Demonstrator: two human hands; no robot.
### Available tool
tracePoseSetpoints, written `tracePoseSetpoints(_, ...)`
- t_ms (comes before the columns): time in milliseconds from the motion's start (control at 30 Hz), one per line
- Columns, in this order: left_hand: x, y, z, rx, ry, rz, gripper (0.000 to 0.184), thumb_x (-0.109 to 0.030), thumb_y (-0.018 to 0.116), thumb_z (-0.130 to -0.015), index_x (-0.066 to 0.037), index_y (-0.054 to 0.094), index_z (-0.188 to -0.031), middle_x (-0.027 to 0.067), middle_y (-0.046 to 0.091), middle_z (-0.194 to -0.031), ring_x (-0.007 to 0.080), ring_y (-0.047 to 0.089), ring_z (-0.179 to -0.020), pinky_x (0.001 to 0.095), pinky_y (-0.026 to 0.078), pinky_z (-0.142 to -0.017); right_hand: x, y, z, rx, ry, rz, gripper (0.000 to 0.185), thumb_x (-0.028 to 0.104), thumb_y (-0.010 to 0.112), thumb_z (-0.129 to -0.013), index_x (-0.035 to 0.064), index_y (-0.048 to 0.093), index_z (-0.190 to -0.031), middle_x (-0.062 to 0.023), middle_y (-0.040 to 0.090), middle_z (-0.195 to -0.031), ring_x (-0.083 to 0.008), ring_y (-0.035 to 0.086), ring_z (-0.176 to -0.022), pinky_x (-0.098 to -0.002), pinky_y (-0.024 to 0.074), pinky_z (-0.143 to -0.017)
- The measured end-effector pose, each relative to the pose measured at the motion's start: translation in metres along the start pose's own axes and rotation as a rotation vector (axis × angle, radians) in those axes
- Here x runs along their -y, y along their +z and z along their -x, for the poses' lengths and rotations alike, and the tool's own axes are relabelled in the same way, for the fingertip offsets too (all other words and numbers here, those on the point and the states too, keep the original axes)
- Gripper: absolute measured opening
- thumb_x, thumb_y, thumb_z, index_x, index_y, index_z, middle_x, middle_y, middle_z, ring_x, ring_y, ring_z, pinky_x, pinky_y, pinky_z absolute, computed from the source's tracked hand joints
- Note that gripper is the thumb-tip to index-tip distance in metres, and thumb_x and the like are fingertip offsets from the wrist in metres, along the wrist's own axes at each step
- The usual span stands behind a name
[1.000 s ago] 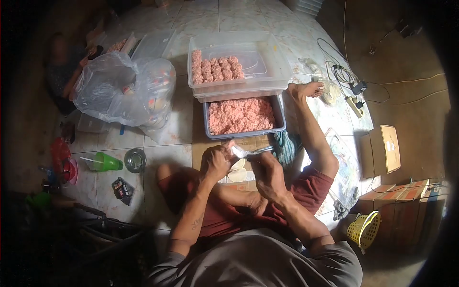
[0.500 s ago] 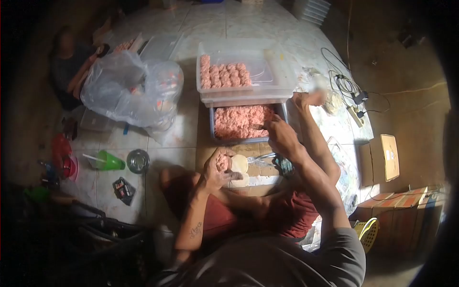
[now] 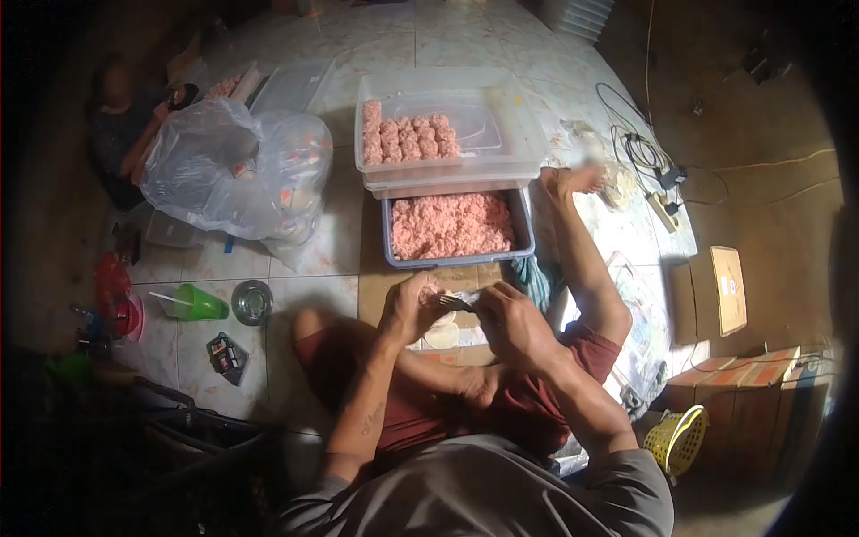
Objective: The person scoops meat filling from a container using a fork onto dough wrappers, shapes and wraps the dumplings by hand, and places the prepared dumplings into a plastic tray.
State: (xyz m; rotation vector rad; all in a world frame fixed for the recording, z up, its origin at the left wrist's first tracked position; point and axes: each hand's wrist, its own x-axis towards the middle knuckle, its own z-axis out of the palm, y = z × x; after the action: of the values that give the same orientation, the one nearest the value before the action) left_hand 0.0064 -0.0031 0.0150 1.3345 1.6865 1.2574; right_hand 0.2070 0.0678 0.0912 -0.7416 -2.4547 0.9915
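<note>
Right hand [image 3: 514, 324]: closed round the handle of a dark-tined fork [image 3: 452, 302], knuckles up, tines aimed at the other hand.

Left hand [image 3: 412, 309]: fingers curled in and drawn together about a small portion of pink mince [image 3: 436, 294], largely hidden; whether the fingertips meet cannot be told.

Change, against half a second ago: the right hand has come back from the tub, where the fork stood over the meat, and now sits just beside the left. The left, earlier turned up with the portion plainly showing, is now raised and more folded. Bearing on the work, as judged: the fork is at the portion in hand rather than at the supply.

Bulk minced meat [image 3: 452, 224]: one broad mass in a blue-grey tub [image 3: 461, 262], directly beyond the hands.

Formed meat pieces [image 3: 412, 139]: close rows, gathered at the left part of a clear plastic box [image 3: 497, 107], beyond the tub; no evident change in the rows.

Pale round wrappers [image 3: 441, 336]: below the hands, partly covered by them, over cardboard [image 3: 379, 291].

Striped teal cloth [image 3: 534, 282]: at the tub's near right corner, beside the right hand.
</note>
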Motion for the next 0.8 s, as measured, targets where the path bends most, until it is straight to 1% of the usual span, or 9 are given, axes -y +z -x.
tracePoseSetpoints(100, 0.009, -0.013, 0.013, 0.164, 0.120, 0.428, 0.023, 0.007, 0.080, -0.080, 0.000, 0.064, -0.095, -0.0007, 0.065, -0.086, 0.0075, 0.057, -0.075, 0.0247, 0.052, -0.073, 0.025, -0.020, 0.009, -0.106, 0.201, -0.183, 0.007, 0.000, 0.056, -0.092, -0.0051, 0.060, -0.093, -0.0248, 0.061, -0.090, -0.0450, 0.061, -0.085, -0.0461, 0.0494, -0.074)
tracePoseSetpoints(200, 0.010, 0.007, 0.010, 0.197, -0.054, 0.576, 0.027, 0.005, 0.083, -0.077, -0.001, 0.065, -0.096, -0.0021, 0.062, -0.082, 0.0049, 0.055, -0.076, 0.0230, 0.051, -0.072, 0.002, 0.009, 0.008, -0.051, 0.080, -0.115, 0.006, -0.003, 0.056, -0.090, -0.0048, 0.060, -0.093, -0.0239, 0.061, -0.089, -0.0440, 0.061, -0.084, -0.0458, 0.0494, -0.073)
tracePoseSetpoints(233, 0.009, 0.006, 0.008, 0.174, 0.031, 0.298, 0.030, 0.002, 0.086, -0.075, -0.002, 0.065, -0.096, -0.0029, 0.060, -0.080, 0.0041, 0.054, -0.076, 0.0235, 0.050, -0.071, -0.001, 0.014, 0.007, -0.074, -0.048, -0.065, 0.006, -0.004, 0.056, -0.090, -0.0044, 0.061, -0.094, -0.0241, 0.060, -0.089, -0.0436, 0.062, -0.083, -0.0455, 0.0494, -0.073)
tracePoseSetpoints(333, 0.000, -0.005, 0.012, 0.156, 0.052, 0.314, 0.031, -0.003, 0.088, -0.075, -0.003, 0.065, -0.095, -0.0014, 0.061, -0.082, 0.0051, 0.054, -0.075, 0.0246, 0.049, -0.069, 0.013, 0.000, 0.015, -0.228, 0.137, -0.136, 0.008, -0.004, 0.056, -0.090, -0.0041, 0.062, -0.095, -0.0245, 0.061, -0.090, -0.0441, 0.062, -0.083, -0.0452, 0.0501, -0.073)
tracePoseSetpoints(467, 0.011, 0.001, 0.011, 0.066, 0.102, 0.300, 0.034, -0.010, 0.091, -0.074, -0.004, 0.066, -0.096, -0.0016, 0.061, -0.081, 0.0038, 0.049, -0.073, 0.0248, 0.047, -0.065, 0.017, -0.013, 0.019, -0.144, 0.148, -0.066, 0.009, -0.003, 0.057, -0.089, -0.0039, 0.064, -0.096, -0.0250, 0.064, -0.092, -0.0440, 0.064, -0.087, -0.0466, 0.0508, -0.074)
tracePoseSetpoints(533, 0.019, 0.006, 0.011, 0.036, 0.047, 0.232, 0.032, -0.014, 0.088, -0.077, -0.002, 0.066, -0.097, 0.0024, 0.064, -0.076, 0.0092, 0.057, -0.069, 0.0291, 0.049, -0.064, 0.013, -0.007, 0.022, -0.125, 0.143, -0.070, 0.010, -0.003, 0.057, -0.089, -0.0041, 0.064, -0.096, -0.0246, 0.064, -0.092, -0.0440, 0.064, -0.088, -0.0466, 0.0509, -0.075)
tracePoseSetpoints(600, 0.012, 0.005, 0.011, -0.039, 0.155, 0.000, 0.032, -0.019, 0.085, -0.080, -0.001, 0.066, -0.099, 0.0106, 0.067, -0.075, 0.0241, 0.065, -0.067, 0.0361, 0.051, -0.064, 0.012, -0.001, 0.020, -0.101, 0.134, -0.078, 0.010, -0.003, 0.058, -0.089, -0.0044, 0.065, -0.096, -0.0243, 0.064, -0.092, -0.0439, 0.064, -0.088, -0.0467, 0.0510, -0.075)
tracePoseSetpoints(700, 0.005, 0.008, 0.009, -0.084, 0.202, -0.155, 0.032, -0.021, 0.089, -0.075, -0.005, 0.063, -0.084, 0.0102, 0.063, -0.071, 0.0179, 0.061, -0.065, 0.0346, 0.047, -0.058, 0.013, 0.009, 0.018, -0.109, 0.134, -0.075, 0.012, -0.002, 0.058, -0.090, -0.0043, 0.067, -0.098, -0.0227, 0.065, -0.092, -0.0424, 0.064, -0.090, -0.0452, 0.0516, -0.078)
tracePoseSetpoints(800, 0.016, 0.011, 0.011, -0.124, 0.147, -0.235, 0.037, -0.026, 0.090, -0.074, -0.005, 0.061, -0.080, 0.0142, 0.062, -0.071, 0.0223, 0.062, -0.065, 0.0381, 0.045, -0.056, 0.004, 0.019, 0.011, -0.135, 0.138, -0.119, 0.009, -0.001, 0.059, -0.090, -0.0036, 0.066, -0.095, -0.0221, 0.065, -0.091, -0.0417, 0.064, -0.089, -0.0443, 0.0515, -0.076)
